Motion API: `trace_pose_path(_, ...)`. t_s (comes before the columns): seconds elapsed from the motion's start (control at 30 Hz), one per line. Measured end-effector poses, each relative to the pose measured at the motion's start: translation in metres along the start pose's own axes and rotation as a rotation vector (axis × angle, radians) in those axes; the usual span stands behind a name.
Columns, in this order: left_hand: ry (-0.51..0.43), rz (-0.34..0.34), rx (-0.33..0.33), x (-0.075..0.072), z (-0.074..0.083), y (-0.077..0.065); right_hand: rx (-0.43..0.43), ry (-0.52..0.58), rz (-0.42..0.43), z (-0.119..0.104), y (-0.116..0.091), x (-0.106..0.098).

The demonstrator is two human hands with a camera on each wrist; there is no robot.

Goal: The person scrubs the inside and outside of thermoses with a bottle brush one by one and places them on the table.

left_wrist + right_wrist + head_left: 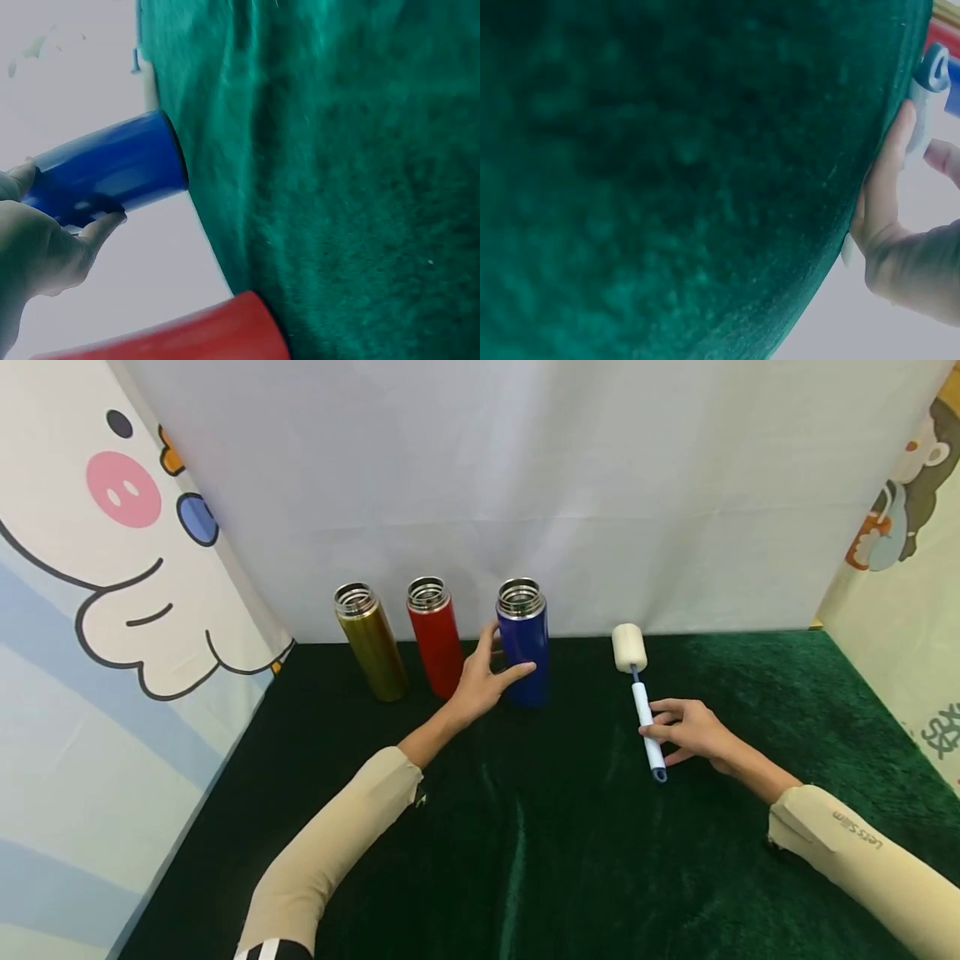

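The blue bottle [527, 647] stands upright without a lid, its steel threaded mouth facing up. My left hand [480, 681] grips it from the left side, thumb across the front and fingers partly hidden behind. In the left wrist view, thumb and fingers wrap the upper part of the blue bottle [112, 165]. A sponge brush [643, 714] with a white head and a white-and-blue handle lies to the right. My right hand [693, 729] pinches its handle between thumb and fingers; the handle's looped end [934, 67] shows in the right wrist view.
Left of the blue bottle stand a red bottle [437, 643] and a gold bottle [372, 647], both lidless and upright. A dark green cloth [585, 860] covers the table. Behind it hangs a white curtain [637, 485], with cartoon-printed panels at both sides.
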State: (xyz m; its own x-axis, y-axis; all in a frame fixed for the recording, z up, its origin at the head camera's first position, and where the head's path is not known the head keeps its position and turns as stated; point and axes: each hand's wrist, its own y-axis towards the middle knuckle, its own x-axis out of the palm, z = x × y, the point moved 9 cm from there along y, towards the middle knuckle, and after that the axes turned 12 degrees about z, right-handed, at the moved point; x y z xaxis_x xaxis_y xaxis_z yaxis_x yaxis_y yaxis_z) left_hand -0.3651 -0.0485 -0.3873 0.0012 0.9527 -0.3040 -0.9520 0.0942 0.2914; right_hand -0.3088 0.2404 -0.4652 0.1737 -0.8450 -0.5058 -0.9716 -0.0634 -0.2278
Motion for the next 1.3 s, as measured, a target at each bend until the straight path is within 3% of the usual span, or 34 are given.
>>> trace_pose_path(0.3, -0.030, -0.106, 0.068, 0.008, 0.019, -0.043, 0.004, 0.119, -0.042, -0.004, -0.012, -0.012)
trace_pose_path(0.6, -0.108, -0.226, 0.049, 0.017, 0.024, -0.076, -0.122, 0.216, 0.004, -0.025, -0.020, -0.028)
trace_pose_path(0.8, -0.105, -0.274, 0.034, 0.024, 0.022, -0.084, -0.211, 0.275, 0.041, -0.040, -0.025, -0.032)
trace_pose_path(0.97, -0.104, -0.282, 0.025, 0.026, 0.019, -0.085, -0.292, 0.407, 0.005, -0.054, -0.028, -0.033)
trace_pose_path(1.07, -0.104, -0.285, 0.027, 0.026, 0.019, -0.085, -0.374, 0.423, 0.006, -0.062, -0.029, -0.037)
trace_pose_path(1.2, -0.095, -0.288, 0.030, 0.025, 0.020, -0.085, -0.495, 0.380, 0.091, -0.072, -0.030, -0.049)
trace_pose_path(1.3, -0.088, -0.294, 0.031, 0.025, 0.020, -0.084, -0.565, 0.430, 0.172, -0.077, -0.032, -0.062)
